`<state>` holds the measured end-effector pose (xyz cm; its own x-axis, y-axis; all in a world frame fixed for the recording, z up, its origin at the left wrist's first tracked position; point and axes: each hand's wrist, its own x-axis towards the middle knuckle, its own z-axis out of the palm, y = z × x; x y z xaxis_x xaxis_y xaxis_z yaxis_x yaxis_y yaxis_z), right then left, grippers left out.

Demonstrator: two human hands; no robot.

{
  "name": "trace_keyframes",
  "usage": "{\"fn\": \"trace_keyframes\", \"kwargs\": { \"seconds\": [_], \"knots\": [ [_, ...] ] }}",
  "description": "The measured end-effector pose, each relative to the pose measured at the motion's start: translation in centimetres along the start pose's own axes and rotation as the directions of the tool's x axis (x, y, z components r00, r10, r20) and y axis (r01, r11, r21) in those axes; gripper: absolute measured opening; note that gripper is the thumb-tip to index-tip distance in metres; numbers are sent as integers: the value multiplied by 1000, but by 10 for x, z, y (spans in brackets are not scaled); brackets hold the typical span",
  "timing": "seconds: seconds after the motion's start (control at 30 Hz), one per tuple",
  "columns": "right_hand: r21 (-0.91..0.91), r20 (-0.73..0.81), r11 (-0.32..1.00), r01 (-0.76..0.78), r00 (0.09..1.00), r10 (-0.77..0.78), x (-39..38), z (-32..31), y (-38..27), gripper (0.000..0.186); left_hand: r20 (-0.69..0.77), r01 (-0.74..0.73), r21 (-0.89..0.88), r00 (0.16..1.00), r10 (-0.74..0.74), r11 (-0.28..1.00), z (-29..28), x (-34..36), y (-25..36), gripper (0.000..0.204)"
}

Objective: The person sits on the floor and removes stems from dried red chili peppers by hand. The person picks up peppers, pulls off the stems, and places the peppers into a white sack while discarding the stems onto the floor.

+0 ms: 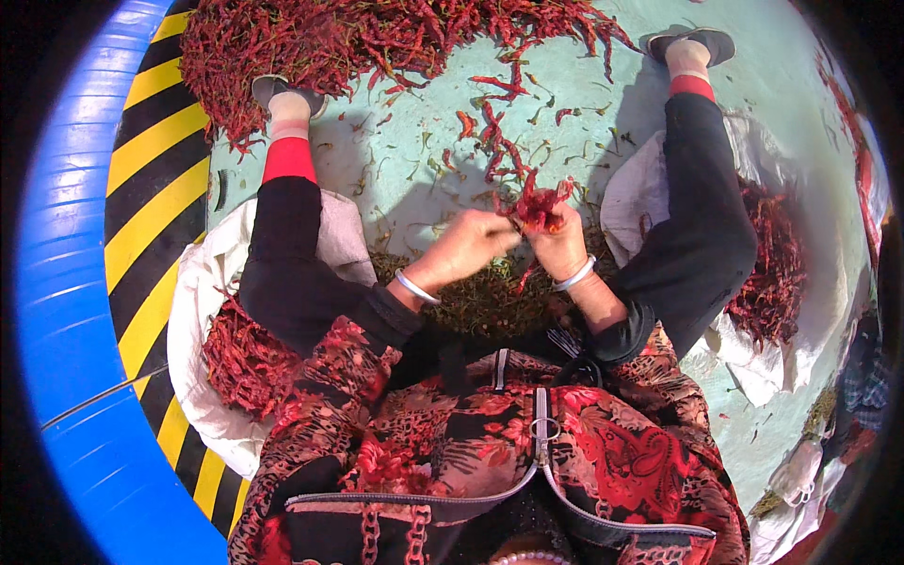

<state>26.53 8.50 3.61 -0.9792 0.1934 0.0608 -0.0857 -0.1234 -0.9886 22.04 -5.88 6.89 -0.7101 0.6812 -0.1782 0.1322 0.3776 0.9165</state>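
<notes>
My right hand (563,243) is closed round a small bunch of dried red chilies (540,207), held up between my knees. Beside it, almost touching the bunch, my left hand (474,245) has its fingers pinched together. What lies between those fingertips is too small and blurred to name. Below both hands spreads a heap of greenish-brown chili stems (471,303). More loose chilies (499,141) trail across the pale green floor just beyond the hands, with scattered stems around them.
A large heap of dried red chilies (311,42) lies at the far left. White sacks with chilies stand by my left leg (218,414) and right leg (753,367). A yellow-black striped band (155,217) and a blue curved edge (71,235) run along the left.
</notes>
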Motion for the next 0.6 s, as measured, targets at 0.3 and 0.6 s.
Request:
{"fn": "trace_keyframes", "kwargs": {
  "seconds": [0.3, 0.6],
  "knots": [
    [326, -231, 902, -283, 901, 366, 37, -29, -7, 8, -98, -74, 399, 988, 123, 914, -53, 48, -5, 32],
    [331, -167, 862, -385, 875, 455, 39, -26, 5, 8, -340, 394, 570, 912, -229, 721, -62, 151, -54, 31]
  ]
}}
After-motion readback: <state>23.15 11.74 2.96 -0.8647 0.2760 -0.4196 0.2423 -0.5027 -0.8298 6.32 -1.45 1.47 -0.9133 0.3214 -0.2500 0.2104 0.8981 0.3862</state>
